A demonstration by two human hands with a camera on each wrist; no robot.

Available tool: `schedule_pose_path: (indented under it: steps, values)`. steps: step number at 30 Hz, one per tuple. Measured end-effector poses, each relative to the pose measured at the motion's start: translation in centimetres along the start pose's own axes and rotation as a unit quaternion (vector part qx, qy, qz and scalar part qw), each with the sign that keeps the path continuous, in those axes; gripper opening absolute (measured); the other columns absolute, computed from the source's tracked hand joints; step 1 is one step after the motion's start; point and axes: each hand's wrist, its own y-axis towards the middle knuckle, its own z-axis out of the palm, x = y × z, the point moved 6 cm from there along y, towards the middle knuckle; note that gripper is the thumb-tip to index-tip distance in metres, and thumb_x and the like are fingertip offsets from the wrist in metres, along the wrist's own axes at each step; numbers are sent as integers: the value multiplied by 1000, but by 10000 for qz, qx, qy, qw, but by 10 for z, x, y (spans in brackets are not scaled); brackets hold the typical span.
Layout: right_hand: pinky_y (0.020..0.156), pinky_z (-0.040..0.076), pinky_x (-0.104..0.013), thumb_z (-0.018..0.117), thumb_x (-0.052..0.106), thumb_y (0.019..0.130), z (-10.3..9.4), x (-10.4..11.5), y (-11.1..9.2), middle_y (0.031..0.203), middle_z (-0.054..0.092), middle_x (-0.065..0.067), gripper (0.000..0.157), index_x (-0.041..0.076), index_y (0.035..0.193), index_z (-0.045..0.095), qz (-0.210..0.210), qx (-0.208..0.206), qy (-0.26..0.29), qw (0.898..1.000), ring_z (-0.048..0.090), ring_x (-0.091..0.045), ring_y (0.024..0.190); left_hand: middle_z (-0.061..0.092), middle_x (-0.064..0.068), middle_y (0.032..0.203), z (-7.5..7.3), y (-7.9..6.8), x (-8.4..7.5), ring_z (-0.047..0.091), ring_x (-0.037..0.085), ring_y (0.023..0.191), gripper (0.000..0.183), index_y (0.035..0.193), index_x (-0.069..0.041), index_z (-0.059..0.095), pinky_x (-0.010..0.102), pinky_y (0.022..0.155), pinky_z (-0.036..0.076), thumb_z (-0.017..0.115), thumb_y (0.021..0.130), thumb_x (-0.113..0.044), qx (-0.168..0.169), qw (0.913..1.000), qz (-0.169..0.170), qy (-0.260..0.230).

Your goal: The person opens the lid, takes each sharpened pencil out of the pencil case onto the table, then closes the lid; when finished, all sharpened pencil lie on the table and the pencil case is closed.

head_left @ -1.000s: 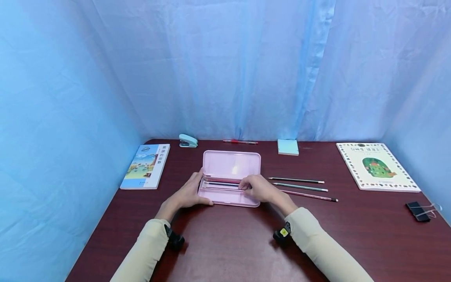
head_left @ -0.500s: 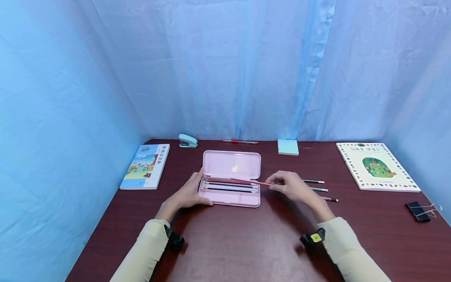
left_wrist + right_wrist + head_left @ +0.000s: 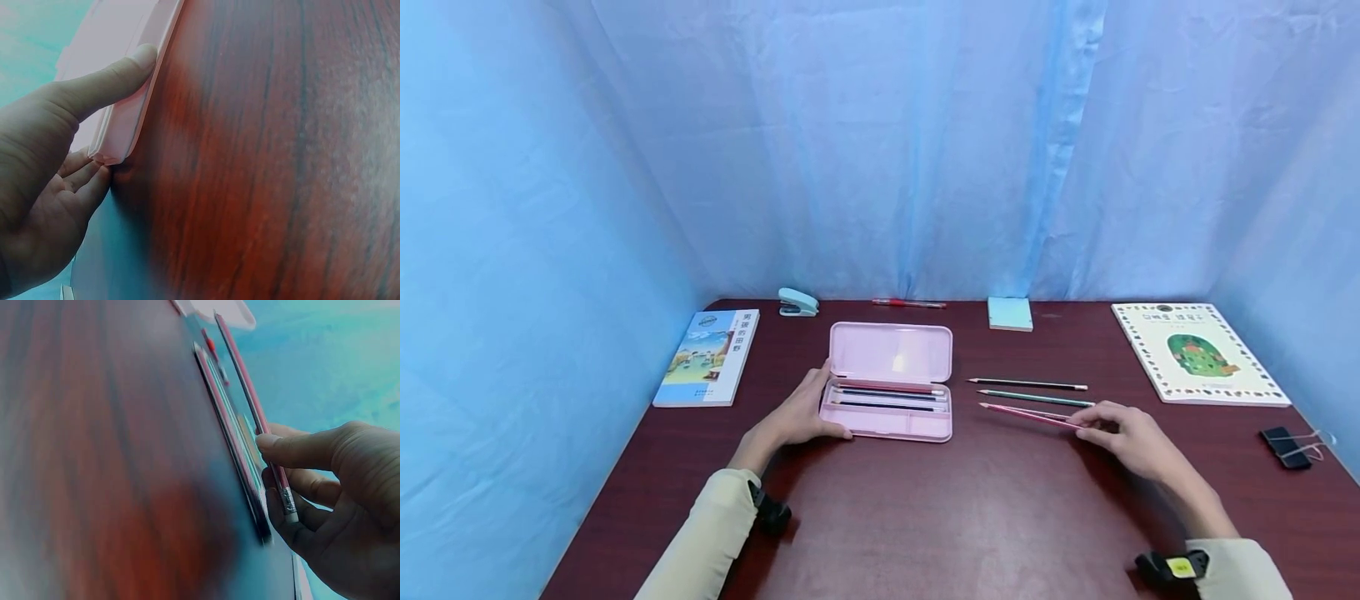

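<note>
My left hand [image 3: 801,412] holds the left end of an open pink pencil case [image 3: 891,350]. In the left wrist view its thumb lies on the case's front edge, and the other fingers are at the end. Several pencils [image 3: 887,407] lie lengthwise inside. My right hand [image 3: 1127,437] pinches a red pencil [image 3: 1028,416] near its eraser end, tip pointing left. The right wrist view shows this pencil [image 3: 247,378] raised above the others. Under it on the table lies a pinkish pencil [image 3: 1045,413], partly hidden; beyond are a green pencil [image 3: 1036,397] and a black pencil [image 3: 1028,384].
Along the back stand a mint stapler [image 3: 798,302], a red pen [image 3: 910,303] and a pale blue note pad [image 3: 1010,314]. One book [image 3: 707,358] lies at left, another book [image 3: 1198,354] at right. A black binder clip [image 3: 1287,447] is near the right edge.
My right hand has lifted the red pencil out of the case and carried it right, over the row of pencils on the table. The left hand has stayed on the case.
</note>
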Motion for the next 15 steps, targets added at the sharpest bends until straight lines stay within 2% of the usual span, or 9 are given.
schedule_pose_path:
  steps: [6, 15]
  values:
    - [65, 39, -18, 71, 16, 80, -9, -16, -17, 83, 63, 11, 13, 25, 91, 71, 45, -137, -273, 9995, 52, 0, 72, 33, 7, 135, 0, -1, -1, 35, 18, 120, 125, 149, -14, 4, 38, 105, 29, 83, 59, -47, 34, 10000, -76, 1]
    - [65, 37, -17, 72, 11, 78, -3, -20, -17, 85, 63, 9, 16, 24, 89, 72, -150, -360, -360, 9986, 50, -1, 71, 32, 6, 135, 1, 0, 0, 34, 18, 121, 125, 149, -16, 4, 38, 105, 29, 83, 59, -48, 20, 9999, -120, -27]
